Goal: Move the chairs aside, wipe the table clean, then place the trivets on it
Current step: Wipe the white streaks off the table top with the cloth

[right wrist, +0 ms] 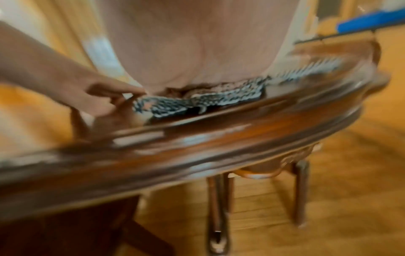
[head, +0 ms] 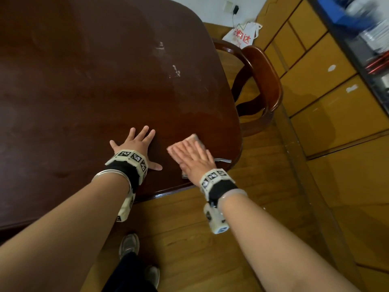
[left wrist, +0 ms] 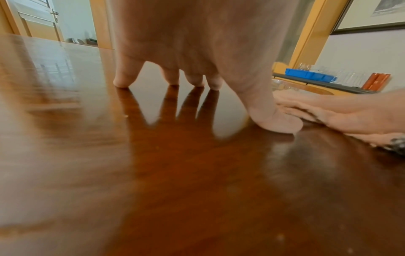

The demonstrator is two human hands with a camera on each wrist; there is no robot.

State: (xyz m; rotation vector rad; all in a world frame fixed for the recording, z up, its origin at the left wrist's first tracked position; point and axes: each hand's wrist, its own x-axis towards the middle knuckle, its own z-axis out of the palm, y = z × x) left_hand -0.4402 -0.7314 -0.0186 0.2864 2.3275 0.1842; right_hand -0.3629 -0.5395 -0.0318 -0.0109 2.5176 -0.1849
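Left hand [head: 137,145]: fingers spread, palm flat on the dark wooden counter [head: 84,81], holding nothing
Right hand [head: 196,159]: fingers straight, pressing flat on a pink cloth [head: 190,141] near the counter's rounded corner
Cloth: lies on the counter just beside the left thumb; a patterned grey underside shows at its edge
Chair [head: 259,81]: dark wood, stands at the counter's right side, close to the edge
Trivets: none visible
Floor [head: 231,239]: wooden boards

I see home dining room: polished wooden table [head: 84,81], matching chair [head: 263,81], wood floor [head: 210,239], sideboard with glasses [left wrist: 348,78].
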